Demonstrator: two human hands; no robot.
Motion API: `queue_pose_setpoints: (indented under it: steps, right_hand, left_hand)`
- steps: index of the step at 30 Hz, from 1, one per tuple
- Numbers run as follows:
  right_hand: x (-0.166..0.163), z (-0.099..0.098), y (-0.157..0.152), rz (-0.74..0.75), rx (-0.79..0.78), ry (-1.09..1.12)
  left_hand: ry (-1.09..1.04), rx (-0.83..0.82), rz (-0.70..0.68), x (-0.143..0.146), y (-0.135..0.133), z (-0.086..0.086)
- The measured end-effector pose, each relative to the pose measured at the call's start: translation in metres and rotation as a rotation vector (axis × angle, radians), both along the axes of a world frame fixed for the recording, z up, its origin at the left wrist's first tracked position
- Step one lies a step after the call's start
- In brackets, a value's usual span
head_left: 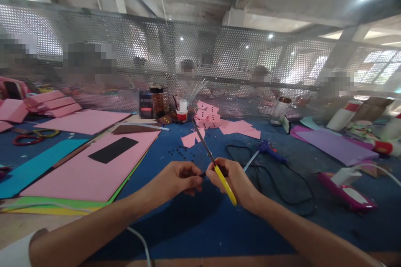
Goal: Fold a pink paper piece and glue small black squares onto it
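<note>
Yellow-handled scissors, blades aimed at the tabletop's far edge, sit in a worker's right hand, fingers curled around them, above the near half. The left hand pinches a small black scrap, thumb and fingers closed. Beyond, pink blocks with black dots are heaped toward the far edge, beside a red-and-white cup holding a white cylinder. Left of that stand a black-lidded jar of something brown and a dark packet (its red-marked label too blurred to read).
</note>
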State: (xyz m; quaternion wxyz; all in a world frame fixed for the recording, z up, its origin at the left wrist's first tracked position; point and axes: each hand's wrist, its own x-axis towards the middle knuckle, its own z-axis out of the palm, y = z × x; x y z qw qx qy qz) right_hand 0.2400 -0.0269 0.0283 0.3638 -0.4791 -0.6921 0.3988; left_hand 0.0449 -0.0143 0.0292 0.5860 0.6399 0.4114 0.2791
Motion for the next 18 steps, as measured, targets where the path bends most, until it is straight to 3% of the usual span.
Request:
queue_pose_setpoints:
  steps: [4, 11, 18]
  right_hand:
    - [0.006, -0.001, -0.002, 0.002, 0.071, -0.112]
    - [0.018, -0.006, 0.001, -0.101, 0.426, -0.552]
    - [0.016, -0.008, -0.002, -0.104, 0.499, -0.762]
  left_hand:
    - [-0.058, 0.019, 0.051, 0.003, -0.001, -0.002]
    - [-0.214, 0.019, 0.291, -0.014, -0.004, 0.014]
    - [-0.412, 0.004, 0.342, -0.021, 0.003, 0.014]
